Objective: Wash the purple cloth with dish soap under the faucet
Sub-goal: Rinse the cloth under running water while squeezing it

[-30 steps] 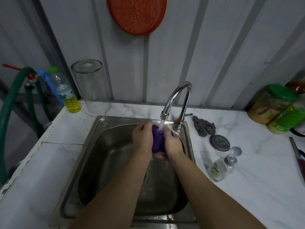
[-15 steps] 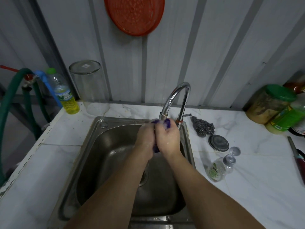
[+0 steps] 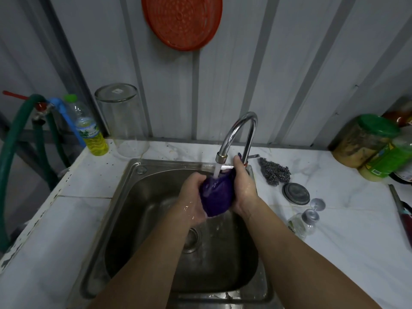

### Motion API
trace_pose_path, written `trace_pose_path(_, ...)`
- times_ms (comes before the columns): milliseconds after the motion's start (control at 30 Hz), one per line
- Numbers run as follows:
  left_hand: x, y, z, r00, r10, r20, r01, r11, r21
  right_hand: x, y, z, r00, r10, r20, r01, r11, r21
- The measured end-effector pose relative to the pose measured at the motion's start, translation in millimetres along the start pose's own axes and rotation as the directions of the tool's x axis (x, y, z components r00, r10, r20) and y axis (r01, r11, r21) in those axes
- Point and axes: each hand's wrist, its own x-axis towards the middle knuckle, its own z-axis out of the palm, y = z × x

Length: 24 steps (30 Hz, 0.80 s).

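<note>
Purple cloth (image 3: 217, 197) between both hands, under faucet (image 3: 236, 132)

Bare forearms, wet hands, no sleeves

The purple cloth (image 3: 217, 198) showed only in part, its sides covered by the left hand (image 3: 192, 197) and right hand (image 3: 244, 188). At the right edge, the jars (image 3: 374, 148) and a dark handle (image 3: 401, 212) were cut off; the fallen bottle's (image 3: 301, 226) label was unreadable.
</note>
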Motion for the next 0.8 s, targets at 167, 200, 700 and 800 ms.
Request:
trace_pose_path(167, -3.8, -3.1, 8.1, 0.999, -0.02, 0.043, 0.011, 0.978, 0.208, 2.4, -6.8, 6.5, 0.993, 0.056, -0.106, -0.057, 0.998, -0.013)
trace_pose_path(200, -4.5, -3.2, 8.9, 1.0, -0.001, 0.021, -0.003, 0.985, 0.175, 5.4, -10.9, 5.5, 0.986, 0.063, -0.153, -0.062, 0.998, 0.012)
trace_pose_path(700, 2.9, 5.7, -3.9, 0.995, 0.019, 0.101, -0.017, 1.0, -0.026, 79.8, -79.7, -25.3, 0.947, 0.121, -0.297, -0.059, 0.976, 0.21)
trace_pose_path(800, 7.5, 5.5, -5.0, 0.993, 0.015, 0.114, -0.013, 1.0, -0.016, 90.3, -75.3, -28.3, 0.956, 0.116, -0.268, -0.063, 0.978, 0.198)
